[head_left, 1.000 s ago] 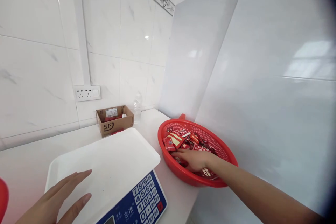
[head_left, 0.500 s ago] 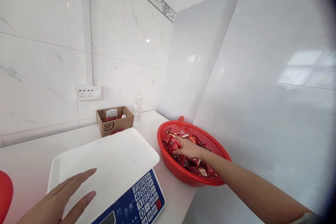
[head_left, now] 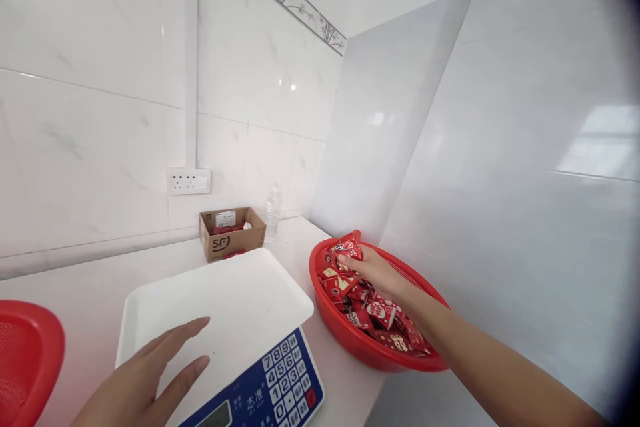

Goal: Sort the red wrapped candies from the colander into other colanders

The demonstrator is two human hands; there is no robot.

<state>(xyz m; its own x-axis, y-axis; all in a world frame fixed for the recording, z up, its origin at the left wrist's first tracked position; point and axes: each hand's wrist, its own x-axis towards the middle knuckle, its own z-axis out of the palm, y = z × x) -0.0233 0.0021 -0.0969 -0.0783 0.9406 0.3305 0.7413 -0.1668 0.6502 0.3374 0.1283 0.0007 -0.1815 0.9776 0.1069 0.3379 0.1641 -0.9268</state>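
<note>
My right hand [head_left: 373,269] is closed on a red candy packet [head_left: 349,247], lifted over the far side of a red plastic colander [head_left: 345,337]. Beneath it, several red packets [head_left: 383,312] with white and gold print fill the colander. My left hand [head_left: 150,373] hovers over the near left of a digital scale's white pan [head_left: 230,293], thumb and fingers apart and holding nothing. The scale's blue keypad panel [head_left: 287,380] faces me, its display partly in view.
A small cardboard box [head_left: 237,240] with red things inside stands by the tiled wall, beside a clear plastic bottle [head_left: 273,213]. Another red colander [head_left: 30,347] is cut off at the left edge. A grey panel wall [head_left: 450,167] rises right behind the filled colander.
My right hand has risen from among the packets, bringing a packet up above the pile. The whole view has shifted slightly left, showing more of the left colander. My left hand stays open over the pan.
</note>
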